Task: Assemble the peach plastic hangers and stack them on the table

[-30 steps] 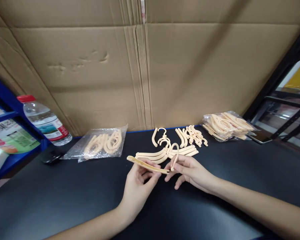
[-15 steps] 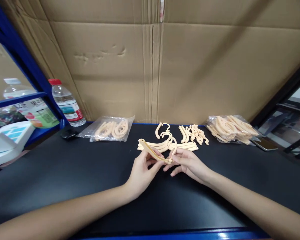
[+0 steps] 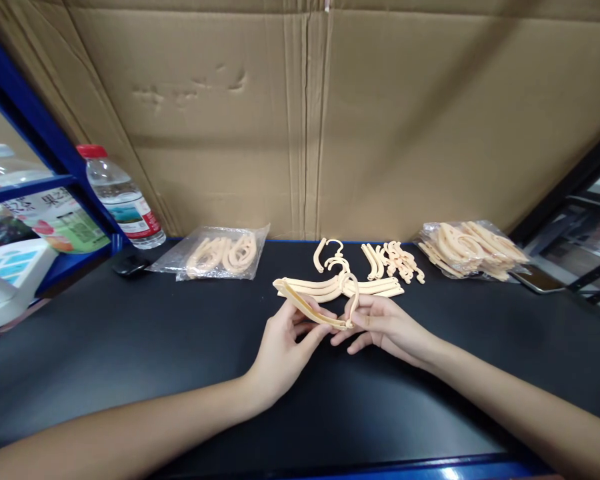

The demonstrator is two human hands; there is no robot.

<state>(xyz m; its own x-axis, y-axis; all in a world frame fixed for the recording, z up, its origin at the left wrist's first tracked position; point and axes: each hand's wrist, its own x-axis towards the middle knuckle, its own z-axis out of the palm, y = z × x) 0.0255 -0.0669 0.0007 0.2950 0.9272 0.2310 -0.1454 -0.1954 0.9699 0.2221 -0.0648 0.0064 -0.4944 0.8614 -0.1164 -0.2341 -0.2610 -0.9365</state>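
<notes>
Between my two hands, above the black table, is a cream plastic hanger arm (image 3: 307, 310) with a curved hanger hook (image 3: 355, 291) meeting its right end. My left hand (image 3: 285, 347) pinches the arm between thumb and fingers. My right hand (image 3: 387, 327) is closed on the hook near its base, its lower fingers partly stretched out. Whether hook and arm are locked together I cannot tell. Just behind my hands lie several assembled hangers (image 3: 375, 288), stacked, their hooks pointing away from me.
Loose hanger arms (image 3: 371, 261) and a pile of loose hooks (image 3: 403, 260) lie at the back. Bagged hanger parts stand left (image 3: 220, 257) and right (image 3: 473, 247), with a phone (image 3: 540, 280) by the right bag. A water bottle (image 3: 123, 200) leans near the blue shelf frame (image 3: 93, 213). Cardboard (image 3: 220, 133) walls the back.
The view has tilted down slightly. Both hands hold nearly the same pose on the hanger arm and hook; no clear change in the grip shows.
</notes>
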